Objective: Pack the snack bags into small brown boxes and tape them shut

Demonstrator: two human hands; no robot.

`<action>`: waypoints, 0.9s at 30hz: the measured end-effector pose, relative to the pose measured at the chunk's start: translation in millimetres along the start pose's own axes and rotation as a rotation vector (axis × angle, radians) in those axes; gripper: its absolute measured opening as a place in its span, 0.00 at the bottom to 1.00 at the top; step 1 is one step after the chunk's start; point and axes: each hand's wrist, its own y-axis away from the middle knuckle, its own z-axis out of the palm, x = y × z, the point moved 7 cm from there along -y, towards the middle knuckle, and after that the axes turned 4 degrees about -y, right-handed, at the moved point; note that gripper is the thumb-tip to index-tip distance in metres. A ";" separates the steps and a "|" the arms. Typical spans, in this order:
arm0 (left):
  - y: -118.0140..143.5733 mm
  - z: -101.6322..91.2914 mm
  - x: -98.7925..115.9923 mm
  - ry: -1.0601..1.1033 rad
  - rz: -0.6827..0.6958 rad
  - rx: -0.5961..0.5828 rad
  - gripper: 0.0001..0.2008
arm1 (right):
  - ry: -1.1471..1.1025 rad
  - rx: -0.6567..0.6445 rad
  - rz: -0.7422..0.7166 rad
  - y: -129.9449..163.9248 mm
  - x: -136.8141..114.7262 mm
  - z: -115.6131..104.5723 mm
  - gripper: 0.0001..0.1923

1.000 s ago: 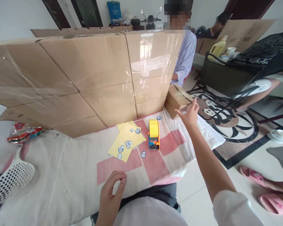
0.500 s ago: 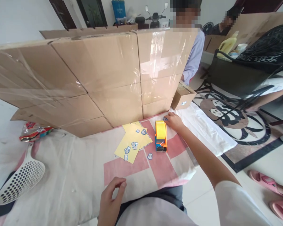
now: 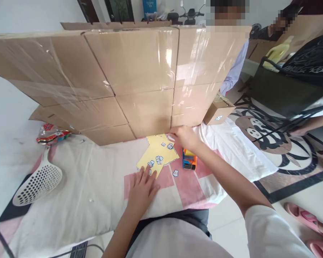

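My left hand (image 3: 142, 188) lies with fingers spread at the near edge of the yellow paper (image 3: 145, 154), its fingertips touching it. Several small white stickers with blue edges (image 3: 158, 159) are on this paper. One loose sticker (image 3: 175, 173) rests on the cloth to its right. Over the paper's far right corner, my right hand (image 3: 185, 136) has its fingers pinched together; a small pale sticker (image 3: 172, 136) shows under the fingertips, partly hidden. Below my right wrist stands a tape dispenser (image 3: 189, 160), blue and orange with a yellow roll, partly covered by that arm.
A wall of taped cardboard boxes (image 3: 148, 61) borders the table's far side. A small carton (image 3: 219, 109) with a sticker stands at the right, near another person's sleeve (image 3: 235, 73). On the left lie a white slotted skimmer (image 3: 40, 182) and a colourful plastic packet (image 3: 52, 134).
My right hand has moved left from the sticker beyond the dispenser to the paper's far corner. My left hand has come forward from the table's near edge and spread onto the paper.
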 end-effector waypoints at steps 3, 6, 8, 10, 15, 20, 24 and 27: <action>-16.2 12.5 16.0 -0.078 -0.013 -0.077 0.25 | -0.061 -0.051 0.036 2.4 -30.8 42.0 0.10; -28.9 15.8 35.1 -0.066 -0.033 -0.081 0.25 | -0.199 -0.079 0.081 16.8 -37.3 69.6 0.08; -37.3 16.3 43.4 -0.052 -0.041 -0.067 0.25 | -0.310 -0.047 0.111 35.0 -33.2 70.1 0.12; -44.2 16.7 47.0 -0.037 -0.048 -0.049 0.25 | -0.404 0.040 0.155 60.7 -24.0 58.8 0.14; -38.8 19.1 60.4 0.029 0.116 0.010 0.25 | -0.436 0.467 0.420 142.0 26.3 20.9 0.20; -26.5 31.5 89.3 0.059 0.319 -0.036 0.26 | -0.418 0.597 0.494 163.6 63.8 31.8 0.21; -46.7 39.2 107.5 0.051 0.270 -0.078 0.27 | -0.424 0.578 0.489 142.7 68.6 50.1 0.37; -59.7 38.7 115.7 0.082 0.232 -0.093 0.24 | -0.390 0.564 0.498 129.8 66.7 56.5 0.36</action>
